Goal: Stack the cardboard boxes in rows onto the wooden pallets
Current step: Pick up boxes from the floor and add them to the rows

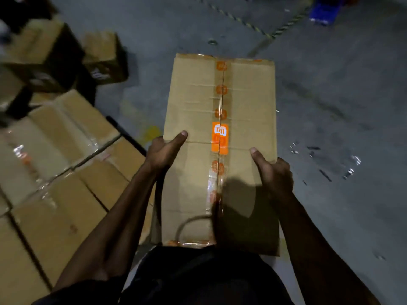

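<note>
A long brown cardboard box, sealed down its middle with clear tape bearing orange logos and an orange sticker, is carried in front of my body above the grey floor. My left hand grips its left edge, thumb lying on the top face. My right hand grips its right edge, thumb also on top. The fingers of both hands are hidden under the box's sides. To the left lies a row of stacked cardboard boxes, tightly packed, their tops taped. The pallet beneath them is hidden.
Two more boxes stand tilted at the upper left, blurred. The concrete floor stretches right and ahead, with scraps of clear plastic film on it. A yellow-black striped line and a blue object lie far ahead.
</note>
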